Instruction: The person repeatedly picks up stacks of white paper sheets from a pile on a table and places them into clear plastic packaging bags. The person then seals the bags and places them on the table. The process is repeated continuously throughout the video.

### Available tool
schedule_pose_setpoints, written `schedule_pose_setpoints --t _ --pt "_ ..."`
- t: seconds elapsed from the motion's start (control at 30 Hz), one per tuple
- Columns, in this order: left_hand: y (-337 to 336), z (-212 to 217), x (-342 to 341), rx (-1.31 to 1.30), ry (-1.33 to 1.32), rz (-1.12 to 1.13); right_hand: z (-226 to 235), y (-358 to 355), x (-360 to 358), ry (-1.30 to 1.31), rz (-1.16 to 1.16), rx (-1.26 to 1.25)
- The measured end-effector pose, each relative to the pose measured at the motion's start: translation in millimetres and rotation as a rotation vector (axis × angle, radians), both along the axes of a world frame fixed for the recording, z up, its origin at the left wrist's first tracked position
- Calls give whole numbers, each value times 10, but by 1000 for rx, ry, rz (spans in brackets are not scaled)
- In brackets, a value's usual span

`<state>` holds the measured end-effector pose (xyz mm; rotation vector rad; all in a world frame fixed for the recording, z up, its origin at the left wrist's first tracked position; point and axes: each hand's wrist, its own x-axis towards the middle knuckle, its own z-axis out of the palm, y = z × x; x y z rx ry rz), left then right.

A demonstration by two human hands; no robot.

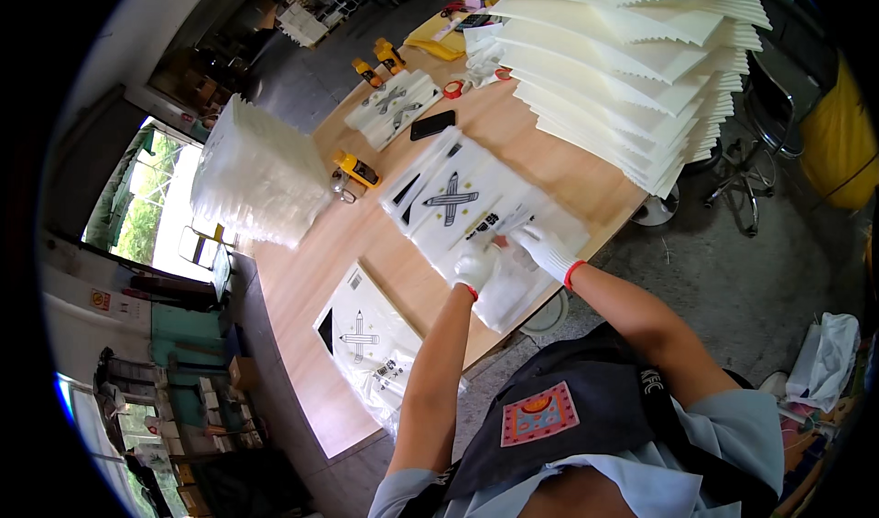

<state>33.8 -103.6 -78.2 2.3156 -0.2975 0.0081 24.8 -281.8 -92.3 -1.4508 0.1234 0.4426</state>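
A pile of transparent plastic bags (449, 188) printed with crossed black pencils lies on the wooden table in front of me. Both my hands wear white gloves with red cuffs. My left hand (476, 265) is closed at the near part of the top plastic bag, its fingers curled on the film. To its right, my right hand (542, 245) pinches the same bag, fingers pointing left. The film between the hands looks crumpled, and the fingertips are small and partly hidden. Left of my left forearm lies a packed white pad (364, 321) in a printed bag.
A tall fanned stack of white sheets (623, 69) covers the table's far right. At the left edge stands a plastic-wrapped pile (261, 170). Farther back are a black phone (433, 125), a yellow bottle (355, 167), red tape (453, 88) and another bag pile (394, 106).
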Motion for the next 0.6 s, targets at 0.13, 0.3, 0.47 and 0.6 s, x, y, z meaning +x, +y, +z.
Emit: schedule_pose_setpoints --t 0.13,0.3,0.47,0.6 --pt "160 270 207 -418 292 163 -173 -114 79 1 64 -51" --pt "167 345 254 -310 417 67 -9 -48 32 -65 118 19" --pt "129 218 194 -276 420 -6 457 37 4 -328 54 -237" --pt "107 158 217 -351 454 19 365 11 -14 -426 10 -171"
